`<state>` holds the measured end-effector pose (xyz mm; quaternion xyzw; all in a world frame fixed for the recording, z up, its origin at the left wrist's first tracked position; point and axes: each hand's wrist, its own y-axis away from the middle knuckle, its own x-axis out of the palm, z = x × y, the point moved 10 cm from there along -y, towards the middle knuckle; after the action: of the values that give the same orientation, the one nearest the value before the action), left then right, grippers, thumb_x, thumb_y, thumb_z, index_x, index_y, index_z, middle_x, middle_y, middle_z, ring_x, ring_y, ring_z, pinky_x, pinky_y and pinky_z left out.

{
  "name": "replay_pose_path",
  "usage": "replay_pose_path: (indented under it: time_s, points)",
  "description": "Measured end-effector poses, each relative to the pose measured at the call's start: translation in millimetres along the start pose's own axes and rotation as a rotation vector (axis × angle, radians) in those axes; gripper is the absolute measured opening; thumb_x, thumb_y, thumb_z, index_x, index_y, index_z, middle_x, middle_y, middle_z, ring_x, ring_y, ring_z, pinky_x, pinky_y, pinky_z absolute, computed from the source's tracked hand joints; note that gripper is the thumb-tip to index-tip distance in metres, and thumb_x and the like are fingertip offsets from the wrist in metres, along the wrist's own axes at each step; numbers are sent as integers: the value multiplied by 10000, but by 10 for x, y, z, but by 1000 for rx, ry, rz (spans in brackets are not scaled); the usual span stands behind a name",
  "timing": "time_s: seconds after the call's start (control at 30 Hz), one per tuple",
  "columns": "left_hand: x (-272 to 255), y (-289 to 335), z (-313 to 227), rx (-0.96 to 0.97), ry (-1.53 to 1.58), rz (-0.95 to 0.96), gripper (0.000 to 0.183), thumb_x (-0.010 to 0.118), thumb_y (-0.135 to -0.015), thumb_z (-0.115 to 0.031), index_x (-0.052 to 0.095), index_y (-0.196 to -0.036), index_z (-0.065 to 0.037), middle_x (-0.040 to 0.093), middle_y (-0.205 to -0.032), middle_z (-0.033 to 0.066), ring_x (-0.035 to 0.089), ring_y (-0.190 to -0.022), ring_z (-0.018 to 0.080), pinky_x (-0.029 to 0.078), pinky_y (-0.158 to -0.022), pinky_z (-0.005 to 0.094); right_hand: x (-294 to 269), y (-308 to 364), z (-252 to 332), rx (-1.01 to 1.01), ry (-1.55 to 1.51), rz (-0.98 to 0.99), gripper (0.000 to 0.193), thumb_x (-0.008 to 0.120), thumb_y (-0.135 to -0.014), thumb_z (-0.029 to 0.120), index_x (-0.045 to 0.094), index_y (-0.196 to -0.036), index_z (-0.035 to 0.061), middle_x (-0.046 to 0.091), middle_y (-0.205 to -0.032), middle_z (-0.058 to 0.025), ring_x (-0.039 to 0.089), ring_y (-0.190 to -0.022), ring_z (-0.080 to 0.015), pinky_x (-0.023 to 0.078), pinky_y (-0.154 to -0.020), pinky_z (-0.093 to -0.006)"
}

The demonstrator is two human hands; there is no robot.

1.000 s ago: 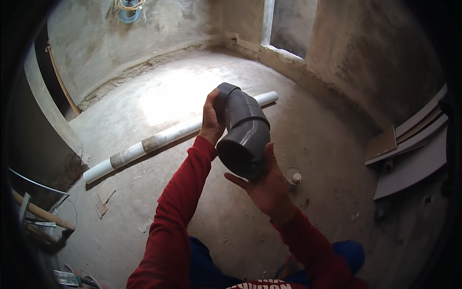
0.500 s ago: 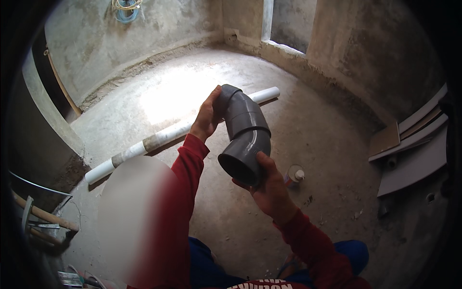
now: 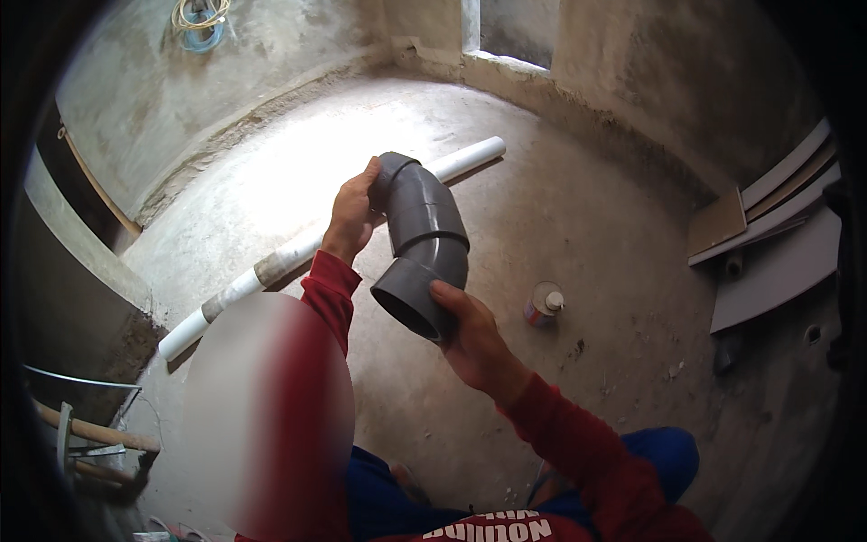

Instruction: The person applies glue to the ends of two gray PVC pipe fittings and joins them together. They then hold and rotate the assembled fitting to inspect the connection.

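Note:
Two grey plastic pipe elbows, joined end to end into one curved pipe fitting [image 3: 428,222], are held up above the floor between my hands. My left hand [image 3: 352,213] grips the far upper end, its thumb along the rim. Around the near lower end closes my right hand [image 3: 476,340], with the thumb on top and the other fingers mostly hidden beneath. The round open mouth of the near end faces toward me and to the left. Beyond and below the fitting, a long white pipe [image 3: 298,248] with a dull grey band lies across the floor.
A small can with a white cap [image 3: 544,303] stands on the concrete floor to the right. Flat boards [image 3: 777,262] lean at the right wall. Tools with wooden handles [image 3: 99,434] lie at the lower left. Coiled hoses [image 3: 200,23] hang on the far wall.
The view has shifted slightly. Both hands, still gripping the fitting, appear a little further left in the picture. Their grip looks the same.

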<state>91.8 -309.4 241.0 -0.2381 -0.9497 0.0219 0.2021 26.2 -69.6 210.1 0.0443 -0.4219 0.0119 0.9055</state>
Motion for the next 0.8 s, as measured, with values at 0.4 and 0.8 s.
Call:
replay_pose_path:
  time_s: [0.4, 0.8]
  points:
    - [-76, 70, -113, 75, -329, -68, 537, 447, -1116, -424, 684, -1208, 49, 736, -1010, 96, 710, -859, 199, 571, -768, 335, -113, -96, -28, -8, 10, -72, 653, 783, -933, 427, 551, -1355, -14, 689, -1158, -49, 657, -1022, -131, 494, -950, -274]
    - [-59, 259, -560, 399, -926, -264, 441, 702, -952, -378, 724, -942, 62, 710, -793, 244, 696, -704, 321, 554, -702, 433, -222, -66, -38, -54, 50, -133, 556, 715, -985, 387, 561, -1325, -25, 679, -1205, -76, 658, -1118, -151, 491, -1006, -293]
